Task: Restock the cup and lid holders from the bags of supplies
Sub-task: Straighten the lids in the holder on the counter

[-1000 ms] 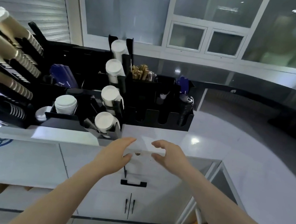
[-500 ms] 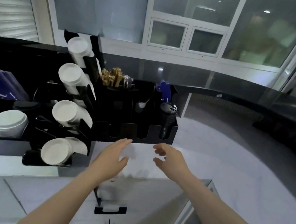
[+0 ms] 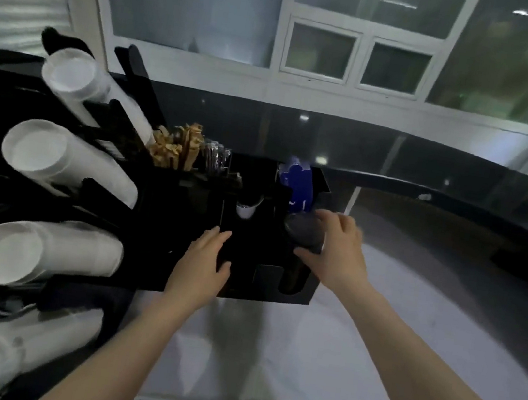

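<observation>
A black lid and condiment holder stands on the white counter. Its right slot holds a stack of black lids. My right hand grips the top of that stack, thumb below and fingers over the far side. My left hand lies with straight fingers against the holder's front, over the middle slots. A small white cup sits in a slot behind. To the left, a black rack carries several slanted stacks of white paper cups.
Wooden stirrers and a blue packet stand in the holder's back compartments. A dark raised bar counter curves behind and to the right. White worktop lies below the holder. Windows fill the background.
Both hands have moved forward from above the counter edge to the holder. My right hand has taken hold of the black lid stack; my left has landed on the holder's front. The view came closer.
</observation>
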`<action>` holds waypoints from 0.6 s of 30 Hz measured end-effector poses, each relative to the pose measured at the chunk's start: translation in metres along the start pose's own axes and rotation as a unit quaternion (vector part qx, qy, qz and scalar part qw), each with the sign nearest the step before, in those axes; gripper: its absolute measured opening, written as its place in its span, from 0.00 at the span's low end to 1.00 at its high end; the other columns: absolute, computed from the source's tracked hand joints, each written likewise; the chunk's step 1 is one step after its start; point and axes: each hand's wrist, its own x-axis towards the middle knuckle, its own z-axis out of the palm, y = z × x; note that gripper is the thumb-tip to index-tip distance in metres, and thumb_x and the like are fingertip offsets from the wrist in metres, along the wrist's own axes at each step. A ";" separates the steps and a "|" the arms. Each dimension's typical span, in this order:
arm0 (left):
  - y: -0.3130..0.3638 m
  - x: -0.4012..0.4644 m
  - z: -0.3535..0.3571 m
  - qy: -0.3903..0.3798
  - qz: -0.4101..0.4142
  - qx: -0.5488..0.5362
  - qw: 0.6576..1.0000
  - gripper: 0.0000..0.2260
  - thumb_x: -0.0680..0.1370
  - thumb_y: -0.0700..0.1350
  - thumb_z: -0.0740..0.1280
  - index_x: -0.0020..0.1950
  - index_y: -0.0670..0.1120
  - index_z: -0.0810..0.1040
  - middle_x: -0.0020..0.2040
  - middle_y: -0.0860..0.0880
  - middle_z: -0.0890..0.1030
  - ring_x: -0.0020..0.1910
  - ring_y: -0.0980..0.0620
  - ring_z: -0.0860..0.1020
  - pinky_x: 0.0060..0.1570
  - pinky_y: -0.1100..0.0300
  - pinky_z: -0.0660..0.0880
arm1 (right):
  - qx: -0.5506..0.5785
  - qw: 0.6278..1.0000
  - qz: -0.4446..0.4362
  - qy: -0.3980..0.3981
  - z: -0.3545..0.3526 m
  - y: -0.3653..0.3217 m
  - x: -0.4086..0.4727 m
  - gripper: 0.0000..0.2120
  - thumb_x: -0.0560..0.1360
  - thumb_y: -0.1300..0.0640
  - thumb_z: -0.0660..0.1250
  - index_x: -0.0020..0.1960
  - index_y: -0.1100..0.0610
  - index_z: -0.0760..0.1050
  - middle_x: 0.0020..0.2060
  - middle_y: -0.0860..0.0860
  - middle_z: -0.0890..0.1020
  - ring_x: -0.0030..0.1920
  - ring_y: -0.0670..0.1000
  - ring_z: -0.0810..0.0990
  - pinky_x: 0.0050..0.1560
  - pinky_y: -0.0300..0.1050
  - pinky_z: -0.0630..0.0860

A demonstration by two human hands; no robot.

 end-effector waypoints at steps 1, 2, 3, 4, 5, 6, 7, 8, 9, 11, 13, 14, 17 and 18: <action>0.001 0.007 0.004 0.010 -0.013 0.016 1.000 0.27 0.80 0.47 0.62 0.77 0.51 0.57 0.78 0.51 0.53 0.77 0.51 0.51 0.75 0.52 0.54 | -0.008 1.000 -0.008 -0.018 0.002 0.001 0.009 0.39 0.64 0.47 0.77 0.70 0.45 0.63 0.66 0.50 0.64 0.66 0.54 0.62 0.62 0.50 0.69; 0.001 0.014 0.008 0.013 -0.026 0.039 0.999 0.28 0.80 0.49 0.62 0.77 0.51 0.55 0.79 0.50 0.51 0.77 0.50 0.49 0.75 0.51 0.51 | -0.015 0.999 -0.019 -0.040 0.004 0.001 0.016 0.42 0.63 0.44 0.78 0.71 0.44 0.60 0.68 0.50 0.62 0.67 0.55 0.61 0.63 0.52 0.69; -0.001 0.020 0.012 0.010 -0.037 0.066 0.997 0.30 0.80 0.51 0.62 0.78 0.51 0.52 0.79 0.49 0.49 0.77 0.49 0.47 0.75 0.51 0.48 | -0.023 0.997 -0.031 -0.066 0.007 0.003 0.023 0.44 0.63 0.43 0.78 0.72 0.43 0.58 0.69 0.50 0.61 0.68 0.56 0.62 0.63 0.53 0.70; -0.003 0.026 0.016 0.003 -0.048 0.089 0.995 0.32 0.79 0.53 0.62 0.78 0.51 0.49 0.79 0.48 0.47 0.77 0.49 0.46 0.75 0.51 0.46 | -0.030 0.994 -0.042 -0.093 0.010 0.006 0.028 0.46 0.62 0.42 0.77 0.73 0.42 0.56 0.70 0.50 0.61 0.68 0.57 0.62 0.64 0.54 0.70; -0.005 0.030 0.020 -0.004 -0.061 0.107 0.992 0.35 0.79 0.55 0.62 0.78 0.51 0.45 0.79 0.47 0.45 0.77 0.48 0.46 0.75 0.51 0.45 | -0.039 0.991 -0.051 -0.117 0.012 0.010 0.033 0.48 0.62 0.42 0.77 0.74 0.42 0.53 0.70 0.51 0.60 0.69 0.57 0.62 0.64 0.55 0.71; -0.008 0.033 0.024 -0.009 -0.074 0.123 0.990 0.37 0.78 0.58 0.62 0.78 0.50 0.42 0.79 0.46 0.44 0.77 0.47 0.45 0.74 0.51 0.44 | -0.049 0.988 -0.060 -0.136 0.015 0.013 0.036 0.49 0.63 0.42 0.77 0.74 0.42 0.51 0.71 0.51 0.60 0.69 0.58 0.63 0.63 0.55 0.72; -0.011 0.034 0.028 -0.010 -0.081 0.146 0.986 0.40 0.78 0.60 0.61 0.78 0.49 0.39 0.79 0.45 0.44 0.77 0.47 0.45 0.74 0.51 0.43 | -0.060 0.985 -0.068 -0.150 0.017 0.017 0.039 0.49 0.63 0.43 0.77 0.75 0.42 0.50 0.72 0.51 0.59 0.69 0.59 0.63 0.63 0.55 0.72; -0.013 0.035 0.031 -0.007 -0.083 0.173 0.981 0.41 0.77 0.61 0.61 0.78 0.49 0.37 0.79 0.45 0.45 0.77 0.47 0.45 0.74 0.51 0.42 | -0.069 0.982 -0.075 -0.157 0.019 0.020 0.041 0.49 0.64 0.43 0.76 0.75 0.42 0.49 0.72 0.52 0.59 0.69 0.59 0.64 0.61 0.55 0.73; -0.015 0.035 0.035 -0.002 -0.080 0.196 0.977 0.42 0.77 0.62 0.61 0.77 0.48 0.36 0.79 0.46 0.46 0.77 0.47 0.44 0.73 0.51 0.40 | -0.073 0.982 -0.081 -0.156 0.021 0.023 0.043 0.49 0.64 0.44 0.76 0.75 0.42 0.49 0.73 0.52 0.59 0.68 0.60 0.65 0.61 0.55 0.74; -0.017 0.035 0.039 0.010 -0.074 0.212 0.974 0.43 0.76 0.61 0.62 0.77 0.48 0.35 0.79 0.47 0.47 0.77 0.48 0.45 0.73 0.51 0.40 | -0.065 0.983 -0.090 -0.145 0.025 0.027 0.044 0.48 0.64 0.45 0.76 0.74 0.42 0.50 0.72 0.53 0.60 0.67 0.60 0.67 0.59 0.55 0.75; -0.018 0.035 0.040 0.017 -0.071 0.214 0.974 0.43 0.76 0.59 0.63 0.77 0.48 0.35 0.79 0.48 0.49 0.77 0.49 0.45 0.73 0.51 0.40 | -0.041 0.984 -0.098 -0.140 0.028 0.030 0.044 0.47 0.63 0.46 0.76 0.73 0.41 0.52 0.71 0.53 0.61 0.65 0.60 0.69 0.58 0.55 0.76; -0.018 0.035 0.040 0.020 -0.070 0.214 0.974 0.43 0.76 0.58 0.64 0.77 0.48 0.36 0.79 0.48 0.50 0.77 0.49 0.46 0.73 0.52 0.40 | -0.026 0.985 -0.099 -0.138 0.028 0.031 0.044 0.47 0.63 0.47 0.77 0.73 0.41 0.52 0.71 0.53 0.61 0.65 0.60 0.70 0.58 0.54 0.76; -0.019 0.034 0.040 0.025 -0.067 0.210 0.975 0.43 0.76 0.57 0.65 0.77 0.49 0.36 0.79 0.49 0.51 0.77 0.49 0.46 0.73 0.52 0.40 | 0.024 0.988 -0.100 -0.113 0.028 0.032 0.043 0.46 0.62 0.50 0.78 0.72 0.40 0.55 0.69 0.51 0.62 0.64 0.58 0.70 0.58 0.52 0.76; -0.019 0.033 0.040 0.025 -0.065 0.207 0.976 0.44 0.76 0.57 0.65 0.77 0.49 0.36 0.79 0.49 0.51 0.77 0.49 0.46 0.73 0.52 0.40 | 0.042 0.989 -0.104 -0.099 0.027 0.032 0.043 0.46 0.62 0.51 0.78 0.72 0.40 0.55 0.69 0.50 0.61 0.64 0.56 0.70 0.59 0.51 0.76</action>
